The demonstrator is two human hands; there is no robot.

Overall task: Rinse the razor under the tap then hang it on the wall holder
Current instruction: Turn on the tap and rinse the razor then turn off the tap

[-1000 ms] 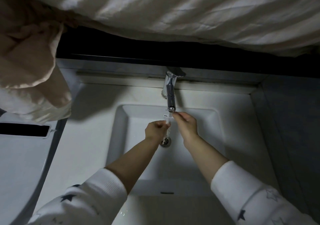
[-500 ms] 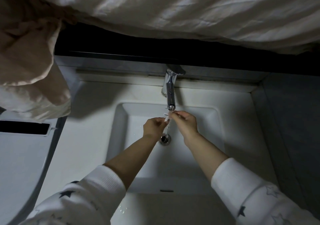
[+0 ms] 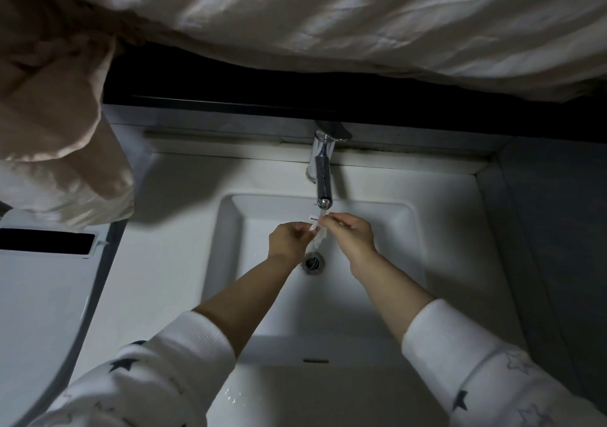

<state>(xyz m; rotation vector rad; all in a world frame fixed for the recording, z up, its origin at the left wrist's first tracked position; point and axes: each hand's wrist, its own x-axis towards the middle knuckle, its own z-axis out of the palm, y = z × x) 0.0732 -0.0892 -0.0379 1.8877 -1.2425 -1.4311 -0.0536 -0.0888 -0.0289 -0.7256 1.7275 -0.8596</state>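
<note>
A small white razor (image 3: 313, 221) is held under the chrome tap (image 3: 323, 177), its head just below the spout, and water runs over it down toward the drain (image 3: 312, 262). My left hand (image 3: 289, 239) is closed around the razor's handle from the left. My right hand (image 3: 349, 232) pinches the razor's head with its fingertips from the right. Both hands hover over the white basin (image 3: 377, 295). No wall holder is in view.
Pale hanging cloth (image 3: 328, 15) covers the top of the view, and a beige bundle (image 3: 56, 124) hangs at the left. A white toilet lid (image 3: 39, 311) lies at the lower left. A dark grey wall (image 3: 558, 246) borders the sink's right side.
Both hands have stayed under the spout with the razor, shifting only slightly. The camera has tilted a little, so the basin sits somewhat higher in view.
</note>
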